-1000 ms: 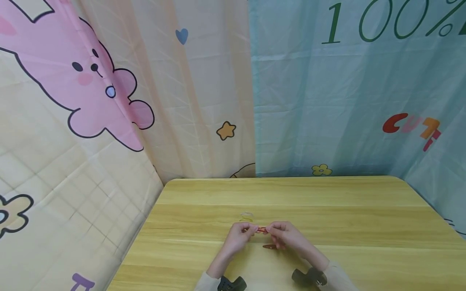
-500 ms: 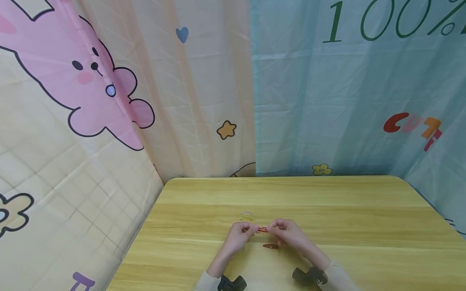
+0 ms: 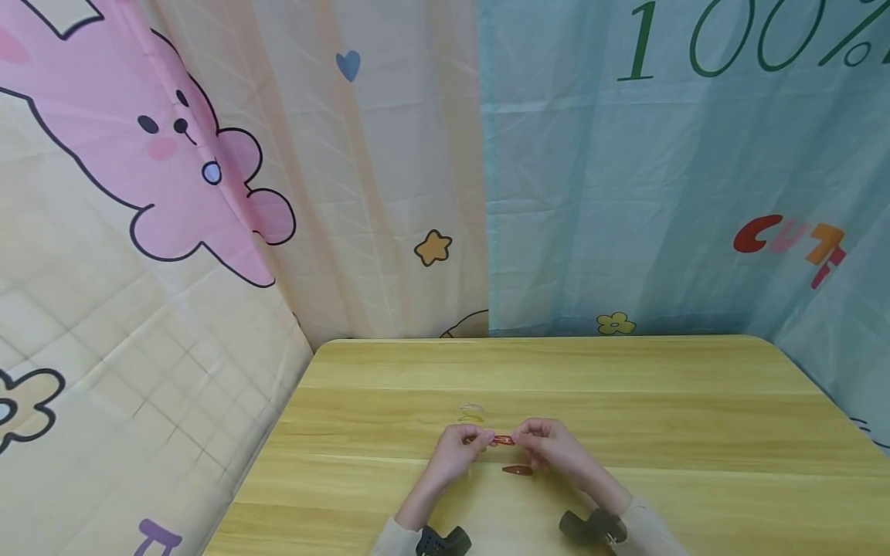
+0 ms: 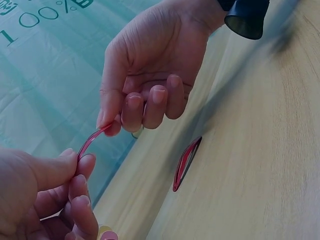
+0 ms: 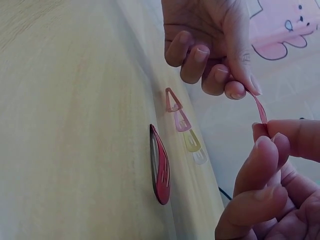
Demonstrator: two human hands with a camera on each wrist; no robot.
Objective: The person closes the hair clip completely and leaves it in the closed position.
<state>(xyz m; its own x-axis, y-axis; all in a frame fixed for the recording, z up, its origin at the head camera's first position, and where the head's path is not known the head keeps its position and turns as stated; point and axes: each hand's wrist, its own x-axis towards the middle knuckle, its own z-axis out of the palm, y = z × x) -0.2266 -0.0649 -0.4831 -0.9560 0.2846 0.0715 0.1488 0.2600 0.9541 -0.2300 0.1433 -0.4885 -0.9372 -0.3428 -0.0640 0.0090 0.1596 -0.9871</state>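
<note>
Both hands hold a red snap hair clip (image 3: 504,440) above the table, one at each end. My left hand (image 3: 455,454) pinches its left end between thumb and index finger. With thumb and fingertips, my right hand (image 3: 556,448) pinches the right end, the other fingers loosely curled. In the right wrist view the held clip (image 5: 259,107) appears nearly edge-on and slightly bowed, its ends hidden under the fingertips. A second, dark red snap hair clip (image 5: 161,170) lies on the table below the hands, closer to the person.
Beyond the hands, several snap clips form a row on the wooden table (image 3: 626,401): an orange-red one (image 5: 173,101), a pink one (image 5: 183,120), a yellow one (image 5: 192,142) and a whitish one (image 5: 200,157). Printed curtains (image 3: 389,193) hang behind the table.
My right hand has risen slightly and its lower fingers have drawn in, baring more of the clip on the table. The held clip has tilted a little; the left hand stays put.
</note>
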